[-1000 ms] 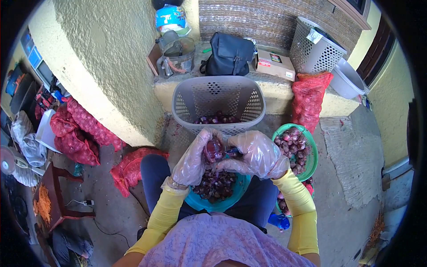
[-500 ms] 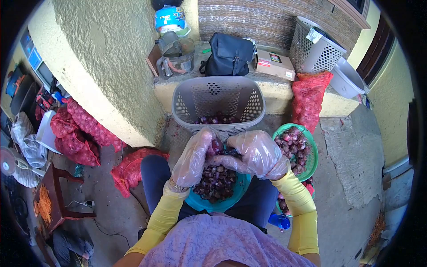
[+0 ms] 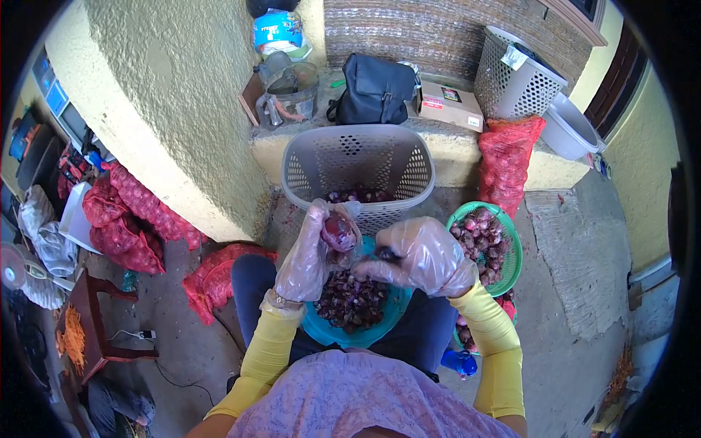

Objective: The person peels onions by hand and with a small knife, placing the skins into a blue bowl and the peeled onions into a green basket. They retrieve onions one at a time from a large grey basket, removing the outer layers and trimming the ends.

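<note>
My left hand (image 3: pixel 307 255), in a clear plastic glove, holds a red onion (image 3: pixel 339 232) up between its fingers, with more of an onion seen just below it. To the right, my right hand (image 3: pixel 423 255), gloved too, is closed around a small dark object (image 3: pixel 386 253) that I cannot make out. Both hands are above a teal basin (image 3: pixel 398 310) of dark onion pieces and skins between the knees. Beyond them stands a grey perforated basket (image 3: pixel 358 131) with onions at its bottom. A green basket (image 3: pixel 517 248) of onions is by my right forearm.
Red net sacks (image 3: pixel 511 157) of onions stand at the right and lie at the left. A black backpack (image 3: pixel 374 87), a cardboard box (image 3: pixel 450 106) and a clear pitcher (image 3: pixel 296 91) rest on the ledge. A brown stool (image 3: pixel 95 321) and a cable are at the left.
My hands have moved apart. My left hand has shifted left and turned, so the onion in it now shows fully; my right hand has drawn slightly down and right.
</note>
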Available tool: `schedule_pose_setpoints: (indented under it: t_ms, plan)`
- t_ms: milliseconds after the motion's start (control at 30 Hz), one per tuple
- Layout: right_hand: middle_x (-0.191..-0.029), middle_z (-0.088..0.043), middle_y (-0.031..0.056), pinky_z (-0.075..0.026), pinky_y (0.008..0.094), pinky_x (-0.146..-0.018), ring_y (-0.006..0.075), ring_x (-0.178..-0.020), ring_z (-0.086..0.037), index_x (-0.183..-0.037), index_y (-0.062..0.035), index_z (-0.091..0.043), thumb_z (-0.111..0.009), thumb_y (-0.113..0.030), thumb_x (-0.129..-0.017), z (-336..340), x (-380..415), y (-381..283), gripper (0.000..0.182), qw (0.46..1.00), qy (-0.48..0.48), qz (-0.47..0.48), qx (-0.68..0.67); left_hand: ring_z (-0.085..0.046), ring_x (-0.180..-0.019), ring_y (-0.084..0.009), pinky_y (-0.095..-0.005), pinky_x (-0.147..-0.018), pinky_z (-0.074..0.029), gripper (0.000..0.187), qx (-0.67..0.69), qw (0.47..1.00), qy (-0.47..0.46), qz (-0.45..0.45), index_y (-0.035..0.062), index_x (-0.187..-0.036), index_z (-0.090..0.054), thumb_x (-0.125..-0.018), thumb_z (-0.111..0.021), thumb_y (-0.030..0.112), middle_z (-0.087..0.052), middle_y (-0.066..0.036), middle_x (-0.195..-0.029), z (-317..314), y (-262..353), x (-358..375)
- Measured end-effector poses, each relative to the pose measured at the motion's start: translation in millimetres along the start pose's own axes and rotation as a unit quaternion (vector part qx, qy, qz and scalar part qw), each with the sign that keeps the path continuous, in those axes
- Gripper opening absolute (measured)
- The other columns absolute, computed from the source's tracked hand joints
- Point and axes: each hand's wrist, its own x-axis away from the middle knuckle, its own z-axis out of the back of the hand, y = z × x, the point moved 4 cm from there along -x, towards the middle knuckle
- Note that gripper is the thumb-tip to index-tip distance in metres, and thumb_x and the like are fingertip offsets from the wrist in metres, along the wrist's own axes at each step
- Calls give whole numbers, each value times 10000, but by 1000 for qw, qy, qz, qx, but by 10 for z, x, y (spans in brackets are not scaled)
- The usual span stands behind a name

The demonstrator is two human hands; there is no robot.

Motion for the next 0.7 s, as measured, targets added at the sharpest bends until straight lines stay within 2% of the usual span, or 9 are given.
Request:
schedule_pose_setpoints:
  t_ms: [133, 200, 233, 300, 333, 400, 533, 600, 700]
  plan:
    - [-761, -677, 189, -536, 469, -664, 432, -742, -660, -834, -50, -696, -812, -485, -864, 46, -68, 14, 451, 997, 38, -30, -61, -646, -961, -159, -304, -796, -569, 566, 23, 999, 26, -34, 96, -1234, -575, -1073, -440, 621, -643, -36, -1105, -45, -52, 32]
    - [-774, -713, 180, -551, 480, -671, 409, -746, -697, -962, -55, -743, -770, -515, -893, 19, -98, 6, 465, 996, 56, -11, -70, -544, -878, -116, -276, -758, -459, 540, 7, 998, 55, -24, 93, -1223, -595, -1095, -427, 590, -586, -6, -994, -89, -47, 21]
    - [-774, -713, 180, -551, 480, -671, 409, -746, -697, -962, -55, -743, -770, -515, -893, -2, -100, 25, 465, 996, 57, -11, -70, -544, -878, -116, -276, -758, -459, 540, 6, 998, 55, -24, 93, -1223, -595, -1095, -427, 590, -586, -6, -994, -108, -16, 41]
    - [-853, -737, 186, -557, 484, -709, 419, -804, -704, -1133, -72, -738, -767, -518, -894, -48, -103, 57, 507, 994, 46, -14, -94, -540, -892, -117, -284, -801, -472, 472, 8, 1000, 14, 2, 106, -1204, -589, -1090, -466, 548, -571, 0, -987, -163, 26, 89]
    - [-853, -737, 186, -557, 484, -709, 419, -804, -704, -1133, -72, -738, -767, -518, -894, -37, -111, 41, 507, 994, 46, -14, -94, -540, -892, -117, -284, -801, -472, 472, 8, 1000, 14, 2, 106, -1204, -589, -1090, -466, 548, -571, 0, -987, -128, 3, 76]
    - [-930, -746, 199, -568, 459, -798, 427, -886, -713, -1028, -48, -755, -825, -463, -863, -1, -134, 1, 451, 987, 42, -37, -151, -712, -1022, -236, -357, -834, -622, 552, 20, 1000, 0, -11, 50, -1250, -568, -1051, -523, 563, -678, -95, -1113, -69, -44, 36]
    - [-969, -750, 200, -566, 449, -833, 425, -930, -713, -1066, -49, -752, -823, -465, -866, 58, -126, -13, 468, 982, 25, -50, -182, -722, -958, -222, -341, -827, -622, 543, 54, 998, -9, -23, 36, -1251, -568, -1046, -541, 538, -684, -101, -1083, -154, -28, 15]
    - [-1029, -754, 195, -563, 428, -870, 423, -989, -708, -1108, -57, -750, -822, -455, -870, 108, -123, -26, 468, 985, -10, -71, -159, -715, -980, -210, -341, -848, -619, 531, 55, 998, -18, -12, 33, -1263, -566, -1043, -556, 516, -686, -101, -1086, -173, -3, 22]
    - [-1067, -753, 193, -562, 426, -883, 425, -1011, -705, -1194, -68, -731, -820, -435, -877, 65, -98, 27, 494, 987, 12, -51, -153, -703, -1037, -208, -343, -878, -611, 524, 41, 999, -34, -7, 27, -1277, -560, -1042, -563, 496, -684, -103, -1126, -182, 5, -6]
